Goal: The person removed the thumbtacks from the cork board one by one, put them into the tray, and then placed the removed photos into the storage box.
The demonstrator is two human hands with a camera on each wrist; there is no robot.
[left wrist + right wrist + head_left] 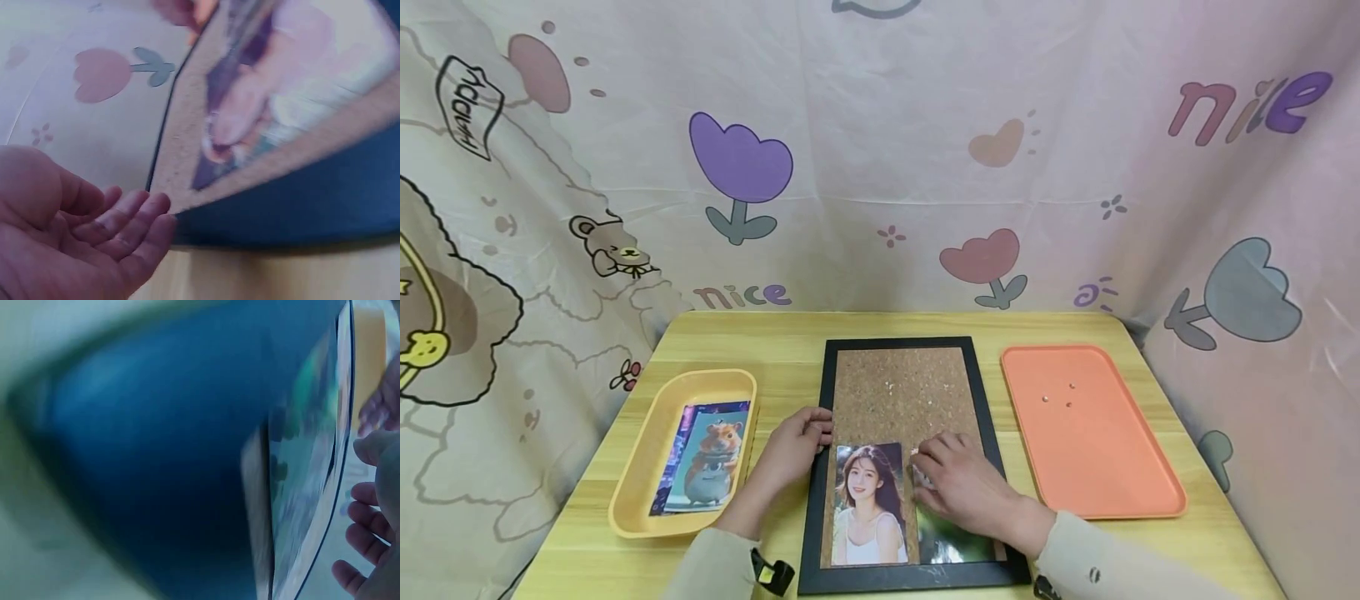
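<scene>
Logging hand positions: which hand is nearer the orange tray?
Right. The right hand is over the right photo on the framed board, near the orange tray; the left hand is at the board's left edge, farther away.

Your left hand (797,443) is at the framed corkboard (902,387)'s nine o'clock edge; your right hand (961,483) partly covers the five o'clock photo (951,540), beside the portrait (870,505) at seven.

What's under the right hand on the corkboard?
Under the right hand lies a glossy photo on the black-framed corkboard; its green lower part shows. The hand covers much of the upper part, so its full subject can't be told.
</scene>
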